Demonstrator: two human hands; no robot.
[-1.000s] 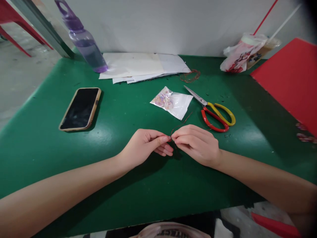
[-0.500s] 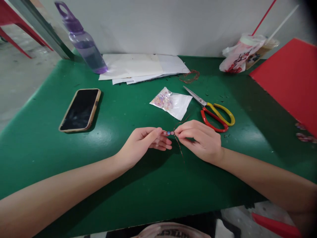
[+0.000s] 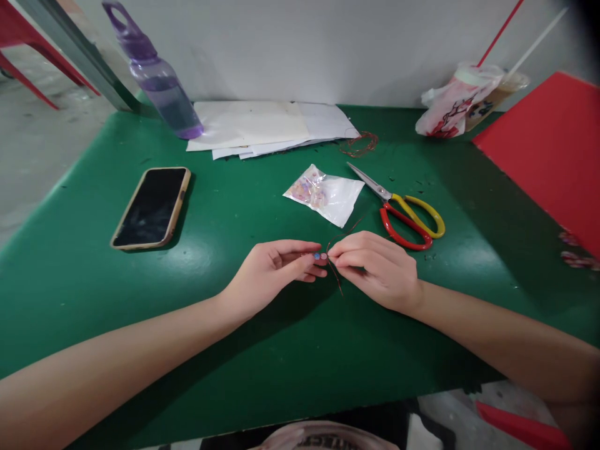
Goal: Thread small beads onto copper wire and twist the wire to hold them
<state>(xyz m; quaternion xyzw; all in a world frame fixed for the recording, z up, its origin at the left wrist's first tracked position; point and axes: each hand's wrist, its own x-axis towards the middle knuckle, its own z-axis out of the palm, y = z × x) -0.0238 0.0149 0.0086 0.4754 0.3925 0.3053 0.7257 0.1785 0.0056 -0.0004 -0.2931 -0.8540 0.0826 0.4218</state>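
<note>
Two small beads [image 3: 323, 256] showing above the worktop [image 3: 225, 375], towards its front edge

In the head view, the left hand [image 3: 272, 270] pinches the beads between thumb and fingers, probably to steady them in plain sight. The right hand [image 3: 379, 267] is closed at the fingertips on thin wire [image 3: 338, 282] just beside them; one end slants towards the back edge, another towards the front edge. A grip so near likely gives better control of something so fine. Beyond the hands, the bead packet [image 3: 324, 194] and scissors [image 3: 385, 195] lie nearer the back edge, seemingly for easy reach. A wire coil [image 3: 347, 150] rests by the papers [image 3: 257, 122] along that edge. The phone [image 3: 150, 207] lies towards the left edge, apparently out of the hands' way.
</note>
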